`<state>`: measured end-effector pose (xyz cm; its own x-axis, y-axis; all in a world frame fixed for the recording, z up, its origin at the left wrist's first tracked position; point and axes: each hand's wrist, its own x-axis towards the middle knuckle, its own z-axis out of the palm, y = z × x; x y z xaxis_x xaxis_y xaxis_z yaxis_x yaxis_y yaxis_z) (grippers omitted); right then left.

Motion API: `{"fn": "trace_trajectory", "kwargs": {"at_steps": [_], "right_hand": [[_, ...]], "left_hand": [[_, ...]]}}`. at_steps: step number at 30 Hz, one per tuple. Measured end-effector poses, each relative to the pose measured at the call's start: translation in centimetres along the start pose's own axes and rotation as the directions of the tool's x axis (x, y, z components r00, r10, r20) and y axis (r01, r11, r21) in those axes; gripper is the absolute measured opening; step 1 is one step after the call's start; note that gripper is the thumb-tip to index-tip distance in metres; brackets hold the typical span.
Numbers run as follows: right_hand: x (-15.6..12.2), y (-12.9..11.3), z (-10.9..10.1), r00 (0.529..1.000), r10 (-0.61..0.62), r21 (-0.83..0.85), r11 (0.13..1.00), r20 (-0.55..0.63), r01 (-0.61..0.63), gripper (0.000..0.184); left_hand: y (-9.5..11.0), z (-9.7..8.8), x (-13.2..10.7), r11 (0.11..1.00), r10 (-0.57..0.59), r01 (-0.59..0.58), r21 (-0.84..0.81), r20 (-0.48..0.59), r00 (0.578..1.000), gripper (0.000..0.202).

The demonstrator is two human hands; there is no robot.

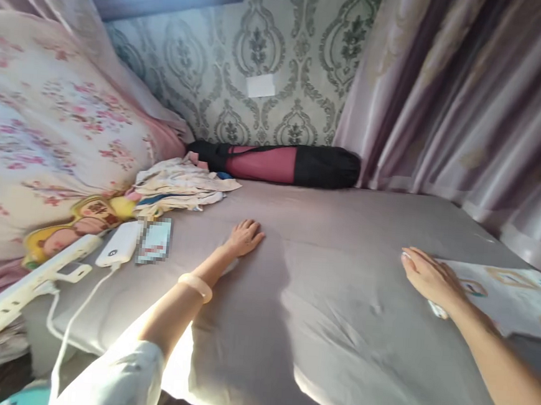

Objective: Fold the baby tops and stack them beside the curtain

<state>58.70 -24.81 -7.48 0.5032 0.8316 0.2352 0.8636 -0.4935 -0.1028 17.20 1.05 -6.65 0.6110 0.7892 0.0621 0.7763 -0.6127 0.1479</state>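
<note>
My left hand [246,238] lies palm down on the grey sheet [344,221], fingers stretched out and holding nothing. A pale bangle [196,287] circles that forearm, and something small and pale shows under the wrist. On the right, my right hand [428,276] is also palm down with straight fingers, at the left edge of a white patterned cloth [509,296]. Part of a small whitish object [438,310] peeks out below this hand; its kind is hidden.
At the left are a white power strip [4,312], a white power bank [120,244] with a cable, and a blurred-out packet [155,241]. Crumpled clothes [183,183] lie behind them. A black and maroon long bag [273,164] rests along the wall; curtains [415,83] hang at right.
</note>
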Motion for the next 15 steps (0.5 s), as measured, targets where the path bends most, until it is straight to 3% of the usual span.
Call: {"fn": "trace_trajectory", "kwargs": {"at_steps": [4, 8, 11, 13, 15], "right_hand": [[1.0, -4.7, -0.3, 0.998, -0.027, 0.092, 0.995, -0.057, 0.032, 0.044], [1.9, -11.3, 0.9, 0.999, 0.002, 0.212, 0.977, 0.039, -0.010, 0.033], [2.0, -16.6, 1.7, 0.994, -0.102, 0.264, 0.960, 0.031, 0.090, 0.027], [1.7, -19.8, 1.6, 0.985, -0.169, 0.268, 0.950, 0.014, 0.159, 0.027], [1.2, -22.5, 1.2, 0.973, -0.227, 0.263, 0.941, 0.026, 0.213, 0.026]], "left_hand": [[0.5, 0.3, -0.6, 0.998, -0.006, 0.010, 0.058, -0.061, 0.998, 0.049], [0.4, 0.3, -0.7, 0.999, 0.022, -0.019, 0.044, -0.071, 0.997, 0.048], [-0.5, -0.1, -0.3, 1.000, 0.026, -0.026, -0.005, -0.053, 0.998, 0.048], [-1.5, -0.5, 0.3, 0.993, 0.034, -0.037, -0.111, -0.030, 0.999, 0.044], [-2.7, -1.1, 1.0, 0.929, -0.017, 0.002, -0.371, -0.038, 0.999, 0.033]]}}
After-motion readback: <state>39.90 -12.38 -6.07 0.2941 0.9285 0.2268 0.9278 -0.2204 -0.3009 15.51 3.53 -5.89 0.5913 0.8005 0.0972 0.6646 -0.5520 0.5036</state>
